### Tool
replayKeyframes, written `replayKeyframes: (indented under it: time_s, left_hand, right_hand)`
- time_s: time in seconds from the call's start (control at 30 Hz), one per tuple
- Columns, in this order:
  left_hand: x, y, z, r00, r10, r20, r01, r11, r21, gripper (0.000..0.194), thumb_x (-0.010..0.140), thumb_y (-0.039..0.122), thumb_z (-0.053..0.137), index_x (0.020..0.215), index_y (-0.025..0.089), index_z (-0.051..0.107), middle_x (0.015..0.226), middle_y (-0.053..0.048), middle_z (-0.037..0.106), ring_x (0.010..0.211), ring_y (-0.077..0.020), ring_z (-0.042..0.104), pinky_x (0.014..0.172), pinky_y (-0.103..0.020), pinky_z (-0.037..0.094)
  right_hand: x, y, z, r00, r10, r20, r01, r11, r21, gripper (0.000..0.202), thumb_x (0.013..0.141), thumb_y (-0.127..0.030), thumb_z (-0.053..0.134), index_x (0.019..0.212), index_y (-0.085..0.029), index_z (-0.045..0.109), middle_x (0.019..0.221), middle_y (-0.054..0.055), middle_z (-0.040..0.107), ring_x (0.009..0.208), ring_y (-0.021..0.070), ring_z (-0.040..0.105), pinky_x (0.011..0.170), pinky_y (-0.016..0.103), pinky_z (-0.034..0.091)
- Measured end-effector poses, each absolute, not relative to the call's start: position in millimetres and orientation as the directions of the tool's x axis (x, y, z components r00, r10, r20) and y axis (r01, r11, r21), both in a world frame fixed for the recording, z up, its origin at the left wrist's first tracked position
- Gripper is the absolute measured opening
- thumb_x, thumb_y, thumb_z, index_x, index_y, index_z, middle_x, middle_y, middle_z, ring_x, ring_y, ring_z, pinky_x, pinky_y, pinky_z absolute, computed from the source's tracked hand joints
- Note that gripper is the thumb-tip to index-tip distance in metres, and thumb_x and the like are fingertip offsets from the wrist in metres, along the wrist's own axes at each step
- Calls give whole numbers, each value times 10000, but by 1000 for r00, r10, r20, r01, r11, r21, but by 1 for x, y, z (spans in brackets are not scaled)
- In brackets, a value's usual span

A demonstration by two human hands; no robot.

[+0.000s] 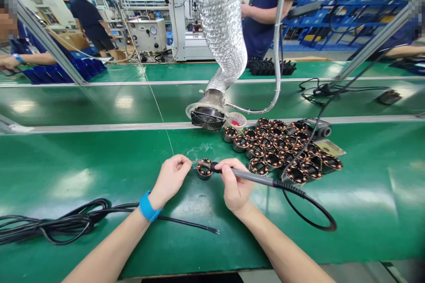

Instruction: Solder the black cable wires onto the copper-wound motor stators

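Note:
My right hand [236, 185] is closed around the grey handle of a soldering iron [254, 177]. The iron's tip reaches the upper left rim of a round motor stator [204, 170] with copper windings, which sits on the green bench. A thin wisp of smoke rises above it. At the stator's left, my left hand [173, 175], with a blue band on its wrist, pinches the end of thin solder wire [171, 146] that hangs from above. The fingertips are close to the iron's tip; exact contact is too small to tell.
Many more stators [265, 142] stand at the right, beside a soldering stand [321, 129]. A fume extractor [208, 115] hangs just behind the work. Black cables [79, 221] lie at the left, one end passing under my left wrist. Co-workers stand beyond the bench.

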State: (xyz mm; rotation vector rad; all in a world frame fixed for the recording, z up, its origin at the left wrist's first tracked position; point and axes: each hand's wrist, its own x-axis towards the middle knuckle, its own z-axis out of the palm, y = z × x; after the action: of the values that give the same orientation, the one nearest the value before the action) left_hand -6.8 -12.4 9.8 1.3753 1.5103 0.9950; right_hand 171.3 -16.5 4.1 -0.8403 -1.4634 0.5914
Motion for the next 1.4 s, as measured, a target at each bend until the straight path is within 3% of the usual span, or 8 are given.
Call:
replayKeyframes:
  time_s: [0.5,0.67,0.83,1.0,1.13,1.4]
  left_hand:
    - [-6,-12,12,-39,995,-88,318,96,943,233,817,364,549,723,155,589,612,34,475,550,-101,367,514,-224,263]
    - [-6,-13,14,-23,997,-72,304,76,950,224,816,351,554,721,151,591,644,22,516,580,-107,406,544,-224,304]
    - [-5,-14,18,13,998,-69,278,62,959,202,826,330,543,725,158,578,629,36,485,554,-97,368,533,-227,296]
    - [-7,-15,17,38,999,0,335,-13,942,231,863,335,523,724,160,582,656,23,500,601,-115,407,566,-243,320]
    - [-10,-16,17,76,996,56,366,-80,927,237,888,343,507,775,160,607,753,-10,570,692,-144,485,634,-263,372]
    - [-20,-17,26,209,978,-1,376,-80,923,194,876,352,551,813,171,584,821,-17,558,707,-149,557,672,-277,443]
  right_hand:
    - [169,-17,4,25,785,619,208,601,-771,208,949,-252,468,865,-203,652,720,13,644,649,158,640,617,286,519]
    - [161,-12,7,-65,783,619,286,608,-740,166,947,-192,508,1034,-212,648,768,4,628,671,131,623,676,267,530]
    - [153,-3,2,-199,724,661,313,686,-657,330,945,-120,504,1236,-247,591,1055,63,573,903,144,624,818,286,528]
    - [149,-1,-6,-315,714,625,288,700,-654,489,952,-75,455,1380,-309,476,1178,69,493,1002,140,611,906,292,520]
    - [147,-1,-11,-338,692,638,298,722,-625,512,944,-65,443,1384,-325,469,1155,61,491,1006,152,599,910,301,527]
    - [151,-3,-11,-306,673,674,331,739,-588,463,905,-45,467,1305,-273,518,1059,57,493,934,156,598,845,292,542]
